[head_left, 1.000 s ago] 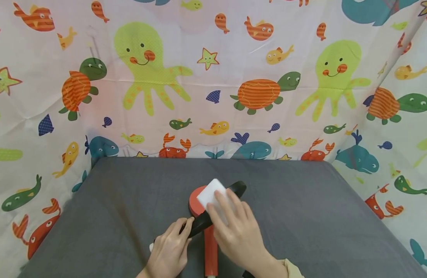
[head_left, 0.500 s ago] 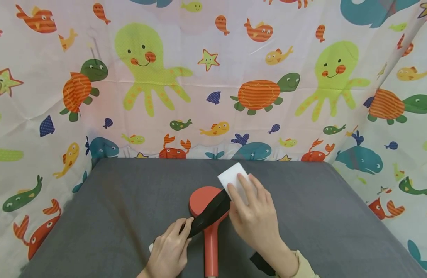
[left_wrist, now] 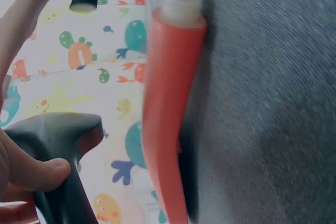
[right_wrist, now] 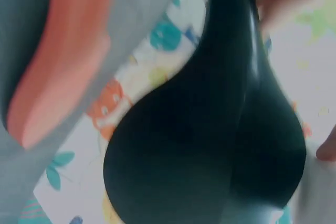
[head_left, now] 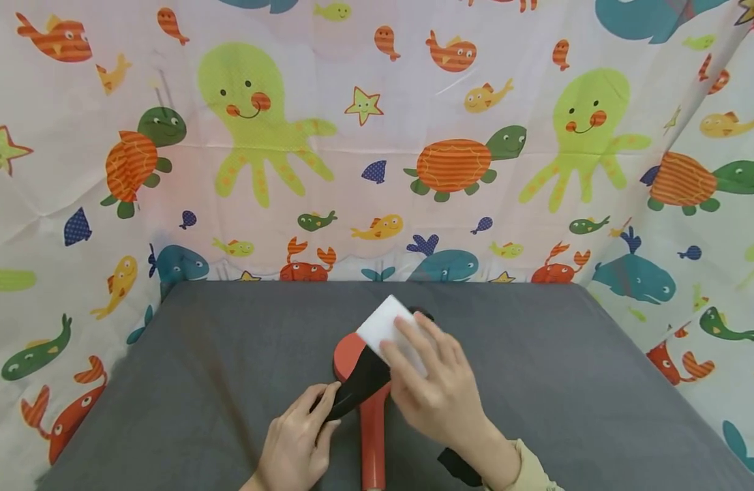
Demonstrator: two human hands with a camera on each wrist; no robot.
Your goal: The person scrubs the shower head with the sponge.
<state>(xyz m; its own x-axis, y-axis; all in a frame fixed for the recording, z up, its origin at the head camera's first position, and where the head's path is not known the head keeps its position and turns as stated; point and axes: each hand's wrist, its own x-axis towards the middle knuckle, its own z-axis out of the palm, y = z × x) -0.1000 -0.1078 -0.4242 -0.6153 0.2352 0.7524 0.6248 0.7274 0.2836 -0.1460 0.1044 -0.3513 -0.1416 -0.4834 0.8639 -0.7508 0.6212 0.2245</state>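
Note:
My left hand (head_left: 294, 436) grips the handle of a black shower head (head_left: 365, 378), holding it aslant above the table. In the left wrist view, the thumb lies along the black handle (left_wrist: 58, 135) near its end. A white sponge block (head_left: 383, 327) is held in the fingers of my right hand (head_left: 438, 382), overlapping the black head in the head view. The right wrist view shows the rounded back of the black head (right_wrist: 210, 145), with the sponge (right_wrist: 320, 192) at its edge. Beneath lies a red shower head (head_left: 352, 351), partly hidden.
The grey table (head_left: 567, 382) carries the red shower head, its handle (head_left: 373, 443) toward the near edge and ending in a pale threaded collar (left_wrist: 181, 9). A sea-animal printed curtain (head_left: 377, 157) encloses the back and sides. A black strap (head_left: 459, 467) sits by the right wrist.
My right hand moves the sponge up and to the right along the black head, then back down and left. The left hand keeps its grip in nearly the same place.

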